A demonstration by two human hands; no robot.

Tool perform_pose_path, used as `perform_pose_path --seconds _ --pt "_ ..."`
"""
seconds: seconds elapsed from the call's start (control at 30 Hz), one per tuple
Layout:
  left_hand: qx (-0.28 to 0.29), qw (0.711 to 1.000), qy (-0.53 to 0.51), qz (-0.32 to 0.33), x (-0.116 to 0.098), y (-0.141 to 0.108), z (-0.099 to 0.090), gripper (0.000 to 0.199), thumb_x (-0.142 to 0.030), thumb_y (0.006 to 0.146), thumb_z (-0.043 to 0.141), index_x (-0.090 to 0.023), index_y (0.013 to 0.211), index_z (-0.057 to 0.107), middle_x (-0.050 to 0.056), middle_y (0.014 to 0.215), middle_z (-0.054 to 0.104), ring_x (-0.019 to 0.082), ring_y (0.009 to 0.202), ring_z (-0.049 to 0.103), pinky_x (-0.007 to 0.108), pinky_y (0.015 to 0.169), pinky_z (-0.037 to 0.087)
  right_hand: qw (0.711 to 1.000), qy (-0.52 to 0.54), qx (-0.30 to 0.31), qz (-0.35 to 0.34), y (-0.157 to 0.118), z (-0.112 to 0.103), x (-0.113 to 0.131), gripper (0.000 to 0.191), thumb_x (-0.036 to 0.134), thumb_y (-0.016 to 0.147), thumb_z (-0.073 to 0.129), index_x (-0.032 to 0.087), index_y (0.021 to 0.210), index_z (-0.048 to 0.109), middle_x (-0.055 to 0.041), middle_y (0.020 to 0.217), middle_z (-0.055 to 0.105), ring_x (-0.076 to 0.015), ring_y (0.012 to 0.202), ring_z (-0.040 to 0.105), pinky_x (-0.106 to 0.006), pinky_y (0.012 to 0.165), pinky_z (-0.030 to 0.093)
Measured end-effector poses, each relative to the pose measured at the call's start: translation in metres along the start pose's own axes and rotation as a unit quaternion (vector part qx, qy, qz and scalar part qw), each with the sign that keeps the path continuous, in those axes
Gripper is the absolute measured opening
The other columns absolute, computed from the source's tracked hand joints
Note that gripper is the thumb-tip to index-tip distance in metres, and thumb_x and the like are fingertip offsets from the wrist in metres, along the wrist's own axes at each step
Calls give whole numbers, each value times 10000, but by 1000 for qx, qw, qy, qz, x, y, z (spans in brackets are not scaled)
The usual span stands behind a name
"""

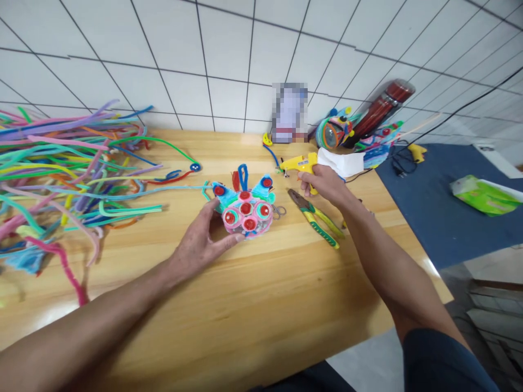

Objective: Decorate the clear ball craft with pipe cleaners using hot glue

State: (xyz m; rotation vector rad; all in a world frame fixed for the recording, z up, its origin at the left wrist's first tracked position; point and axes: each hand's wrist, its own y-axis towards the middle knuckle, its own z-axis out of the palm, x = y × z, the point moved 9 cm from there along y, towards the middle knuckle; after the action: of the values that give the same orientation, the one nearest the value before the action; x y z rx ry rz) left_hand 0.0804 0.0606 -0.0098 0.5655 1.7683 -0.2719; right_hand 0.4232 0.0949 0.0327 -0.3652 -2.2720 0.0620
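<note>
Bare table near edge open; pipe cleaners crowd left, pliers block right

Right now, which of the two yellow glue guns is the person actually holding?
The yellow glue gun on the wooden table, gripped by the right hand. The other yellow glue gun lies untouched on the blue mat, further right.

A craft workshop: wooden table strewn with pipe cleaners, glue gun, pliers.
</note>
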Motion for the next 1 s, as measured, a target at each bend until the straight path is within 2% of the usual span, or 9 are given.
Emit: perform_pose_path --seconds 0.2,0.5,0.8,1.0 --pt "2 1000 -10 2 -2 -1 1 846 -560 892 873 -240 1538 431 174 1444 731 346 1300 769 585 1165 620 1000 -28 -5 4 3 -3 0 370 244 947 795 230 605 653 3 520 658 -162 547 621 -297 651 449" --pt "5 1000 -10 3 1 0 1 854 -562 897 868 -227 1547 426 184 1454 722 343 1309 759 588 1178 608 997 -73 12 15 2 -1 -2 422 319 1023 659 207 617 684 -38 550 708 -176 587 658 -290 650 476" --pt "4 1000 -10 4 1 0 1 830 -543 892 873 -234 1536 449 172 1446 724 341 1303 757 579 1175 606 998 16 53 12 4 11 -4 410 423 981 690 214 630 649 -29 587 687 -163 547 622 -293 606 482" --pt "-3 1000 10 -21 8 -1 -1 907 -597 867 867 -208 1553 419 190 1434 721 360 1297 754 616 1173 593 997 61 21 35 -5 2 -8 290 423 930 750 220 745 656 -20 576 677 -172 530 610 -295 547 448"
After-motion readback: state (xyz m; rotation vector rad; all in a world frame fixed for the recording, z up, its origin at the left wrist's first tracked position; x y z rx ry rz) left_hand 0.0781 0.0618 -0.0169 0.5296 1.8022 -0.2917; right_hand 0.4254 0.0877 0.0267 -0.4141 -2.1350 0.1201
